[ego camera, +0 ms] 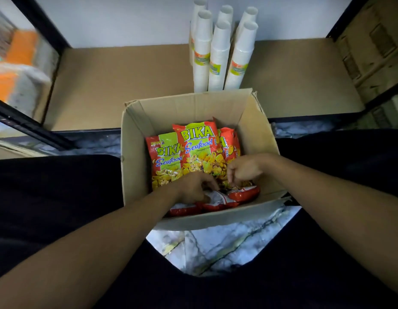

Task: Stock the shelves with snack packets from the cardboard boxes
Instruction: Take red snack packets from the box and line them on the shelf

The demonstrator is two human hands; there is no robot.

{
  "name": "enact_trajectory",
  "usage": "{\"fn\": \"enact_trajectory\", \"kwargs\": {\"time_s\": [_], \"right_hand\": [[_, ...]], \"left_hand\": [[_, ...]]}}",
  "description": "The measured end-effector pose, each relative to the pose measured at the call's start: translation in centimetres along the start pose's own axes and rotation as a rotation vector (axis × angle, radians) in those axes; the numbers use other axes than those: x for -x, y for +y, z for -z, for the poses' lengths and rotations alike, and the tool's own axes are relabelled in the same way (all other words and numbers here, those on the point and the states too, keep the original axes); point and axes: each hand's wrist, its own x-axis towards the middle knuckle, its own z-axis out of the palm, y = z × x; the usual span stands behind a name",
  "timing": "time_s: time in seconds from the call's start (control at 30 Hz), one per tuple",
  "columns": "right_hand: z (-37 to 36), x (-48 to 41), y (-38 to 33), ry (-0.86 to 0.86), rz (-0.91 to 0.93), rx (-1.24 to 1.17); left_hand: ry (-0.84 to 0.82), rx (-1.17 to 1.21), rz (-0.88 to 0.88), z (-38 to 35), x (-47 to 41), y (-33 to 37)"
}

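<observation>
Fingers (208, 186) of the left hand (191, 186) curl around packets (200, 150) at the near end of the box (135, 139), and fingers (232, 175) of the right hand (247, 167) pinch a packet just beside them. These bags look puffy and slippery, so I think a hard squeeze could crush the crackers, and grabbing too many could let one slide out over the box wall. The packets showing their names lean back, long side running from the near wall to the far wall, tops toward the shelf (109, 85) and cups (218, 52) behind the box; those under the hands lie sideways.
</observation>
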Motion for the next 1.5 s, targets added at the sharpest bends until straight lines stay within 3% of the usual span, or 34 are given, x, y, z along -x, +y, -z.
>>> {"fn": "enact_trajectory", "kwargs": {"time_s": [0.17,0.37,0.5,0.83,1.03,1.17,1.3,1.5], "right_hand": [[-0.3,-0.6,0.6,-0.020,0.016,0.052],[-1.5,-1.4,1.7,0.105,0.082,0.222],[-2.3,-2.2,3.0,0.117,0.090,0.298],[-3.2,-2.4,4.2,0.183,0.118,0.424],[-1.8,-2.4,3.3,0.226,0.093,0.250],[0.7,-1.4,1.7,0.300,0.134,0.061],[3.6,0.2,0.6,0.402,0.176,-0.116],[6.2,0.8,-1.1,0.691,0.330,-0.272]], "left_hand": [[-0.101,-0.029,0.028,-1.0,-1.5,-1.0],[-0.211,-0.141,0.009,-0.7,-2.6,-1.9],[-0.196,-0.228,-0.036,-1.0,-2.9,-2.2],[-0.112,-0.052,-0.017,-0.4,-2.5,-2.5],[-0.078,0.153,0.060,1.2,-1.6,-1.3],[0.010,0.297,0.098,3.9,-0.4,0.4],[0.201,0.387,0.127,6.4,1.2,0.9],[0.514,0.447,0.145,8.9,3.3,-0.1]]}}
